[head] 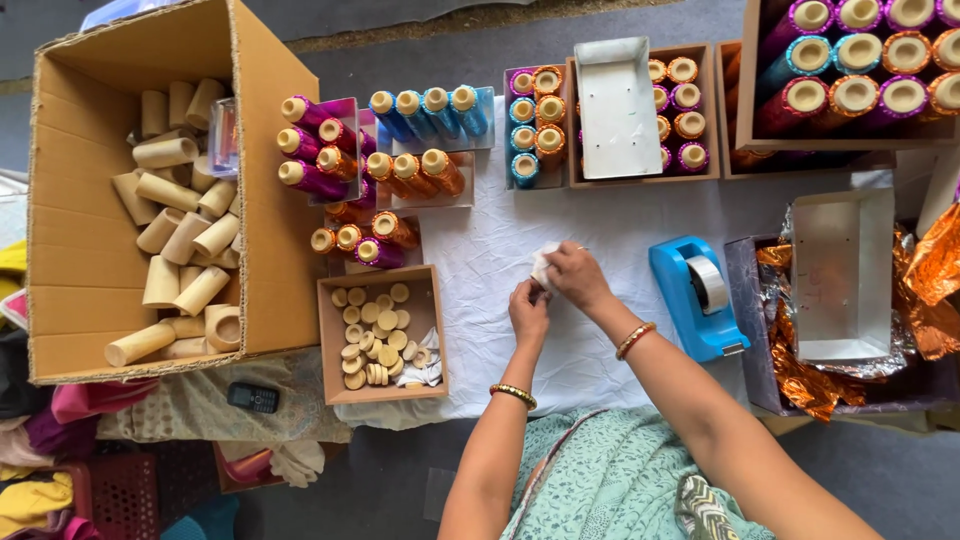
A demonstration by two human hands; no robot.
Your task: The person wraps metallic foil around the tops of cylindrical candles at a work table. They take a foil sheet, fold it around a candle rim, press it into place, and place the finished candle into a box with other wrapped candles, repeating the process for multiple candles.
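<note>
My left hand (pixel 527 310) and my right hand (pixel 576 275) meet over the white cloth (pixel 480 250), both pinching a small white piece of paper or tape (pixel 543 264). Each wrist wears bangles. A blue tape dispenser (pixel 693 295) stands just right of my right hand. To the left of my left hand is a small cardboard box (pixel 332 340) holding several round tan discs.
A large cardboard box (pixel 270 180) of empty tan cones stands at left. Spools of coloured thread (pixel 400 140) lie in trays and wooden boxes along the back. A white tray (pixel 842 275) rests on crumpled foil at right. A black phone (pixel 252 397) lies at lower left.
</note>
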